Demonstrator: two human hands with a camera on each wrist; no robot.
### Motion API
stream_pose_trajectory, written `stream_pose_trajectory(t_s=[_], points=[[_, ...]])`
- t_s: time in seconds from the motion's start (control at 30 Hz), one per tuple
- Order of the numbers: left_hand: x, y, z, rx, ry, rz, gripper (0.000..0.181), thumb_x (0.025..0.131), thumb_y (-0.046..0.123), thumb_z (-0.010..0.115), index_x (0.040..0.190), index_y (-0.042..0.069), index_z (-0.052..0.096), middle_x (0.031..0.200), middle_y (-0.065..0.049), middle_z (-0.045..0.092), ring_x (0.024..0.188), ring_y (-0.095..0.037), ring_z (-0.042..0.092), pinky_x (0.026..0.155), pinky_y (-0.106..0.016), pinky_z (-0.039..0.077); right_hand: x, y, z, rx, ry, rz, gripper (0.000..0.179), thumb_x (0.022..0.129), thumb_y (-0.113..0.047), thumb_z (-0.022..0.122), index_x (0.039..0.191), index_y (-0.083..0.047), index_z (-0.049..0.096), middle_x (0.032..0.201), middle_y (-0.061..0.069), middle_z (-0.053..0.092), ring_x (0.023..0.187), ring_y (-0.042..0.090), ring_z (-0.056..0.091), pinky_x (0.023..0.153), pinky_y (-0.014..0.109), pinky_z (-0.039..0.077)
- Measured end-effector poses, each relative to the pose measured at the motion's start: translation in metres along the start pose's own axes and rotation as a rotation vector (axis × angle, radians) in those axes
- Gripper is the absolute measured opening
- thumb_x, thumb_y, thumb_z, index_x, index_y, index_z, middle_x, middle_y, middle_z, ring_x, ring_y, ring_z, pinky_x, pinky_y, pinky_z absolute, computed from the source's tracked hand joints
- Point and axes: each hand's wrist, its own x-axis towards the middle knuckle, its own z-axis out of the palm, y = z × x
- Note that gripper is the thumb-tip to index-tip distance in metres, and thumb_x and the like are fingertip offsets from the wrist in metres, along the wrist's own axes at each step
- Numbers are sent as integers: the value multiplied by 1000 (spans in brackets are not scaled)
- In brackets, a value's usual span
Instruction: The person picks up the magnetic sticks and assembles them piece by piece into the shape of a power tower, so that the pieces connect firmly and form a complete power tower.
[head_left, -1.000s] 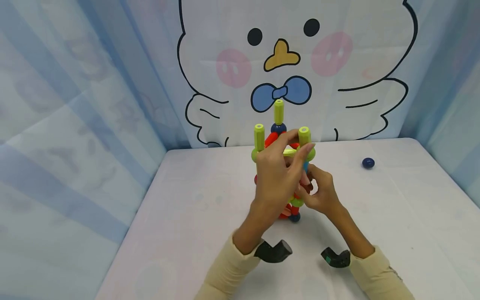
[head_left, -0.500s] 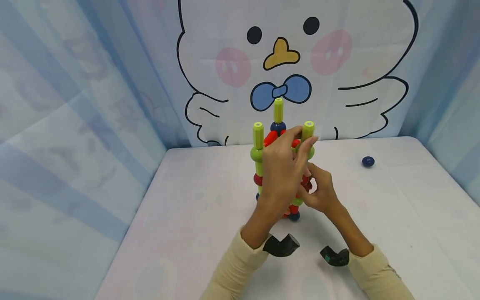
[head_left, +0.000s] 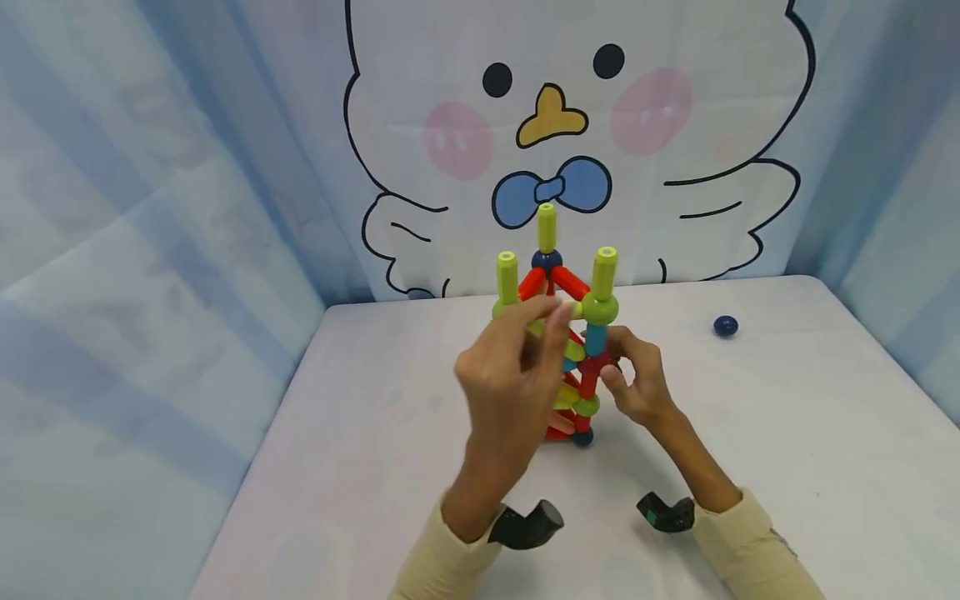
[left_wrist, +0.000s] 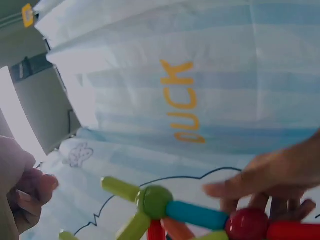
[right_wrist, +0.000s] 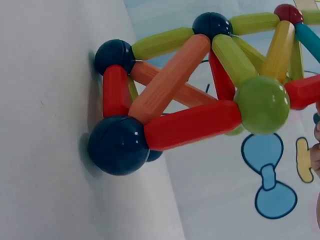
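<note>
A tower of magnetic sticks and balls [head_left: 587,405] stands upright on the table, with green, red, blue, yellow and orange parts. Three light-green sticks point up from its top, among them the right-hand stick [head_left: 604,273]. My left hand [head_left: 504,387] is in front of the tower in the head view and hides much of it. Its fingers are loosely bent, and the left wrist view shows the hand [left_wrist: 30,195] apart from the tower with nothing held. At the tower's right side, my right hand [head_left: 642,379] holds it around the red ball [left_wrist: 247,223].
A loose dark-blue ball [head_left: 725,326] lies on the white table [head_left: 750,433] at the far right. Behind the table hangs a curtain [head_left: 420,75] with a cartoon duck. A dark wrist-worn device [head_left: 527,525] juts from the left sleeve.
My left hand has let go of the top right light-green stick and drawn back left and down. That stick now stands nearly straight. My right hand stays at the tower's side.
</note>
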Motion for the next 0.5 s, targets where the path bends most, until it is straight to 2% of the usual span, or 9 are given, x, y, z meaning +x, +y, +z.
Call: stream_pose_trajectory(t_s=[0.07,0.13,0.17,0.2,0.27,0.37,0.43,0.5], points=[[-4,-12,-14,13,74,23,14,91,10,69,96,-3,66,76,-11,66,58,-14,57,55,-15,47,0,3,1,17,23,46,52,100,-44,50,104,8,58,74,9,60,58,5,51,57,13,47],[-8,-27,-24,37,91,-25,15,92,11,67,99,-3,64,83,-12,64,70,-17,60,57,-21,49,0,9,-1,-5,53,108,36,99,-29,55,102,7,62,73,10,62,58,3,52,58,12,47],[-10,-34,-27,50,77,-67,19,92,12,67,103,-2,63,90,-13,63,77,-19,60,59,-24,50,-1,14,-3,-36,79,138,29,98,-22,58,99,6,63,73,10,62,57,1,51,56,11,45],[-13,-41,-29,66,39,-118,24,93,16,67,110,-1,63,98,-13,63,85,-20,60,63,-26,52,-2,19,-8,-75,119,169,21,96,-15,60,97,6,65,73,11,62,58,0,52,56,10,44],[-16,-51,-32,61,-80,-216,36,93,22,67,123,3,59,116,-12,60,101,-21,59,75,-30,55,-5,32,-20,-206,203,254,13,93,-7,63,94,5,66,77,12,62,57,-3,50,53,9,40],[-19,-61,-30,-5,-260,-321,46,94,29,66,133,7,54,127,-8,57,111,-18,59,86,-31,56,-11,56,-47,-465,290,429,15,93,-9,63,99,5,67,89,17,60,56,4,48,54,13,37],[-19,-64,-27,-62,-330,-353,46,94,30,66,132,7,55,126,-7,60,110,-16,63,87,-31,56,-16,69,-68,-649,268,596,26,95,-17,61,111,2,66,107,22,57,60,16,52,58,23,41],[-20,-65,-23,-82,-357,-360,44,93,29,66,129,6,57,119,-6,64,105,-15,65,84,-27,57,-22,79,-89,-777,169,787,39,97,-25,57,129,-3,59,129,26,47,69,32,53,64,38,46]])
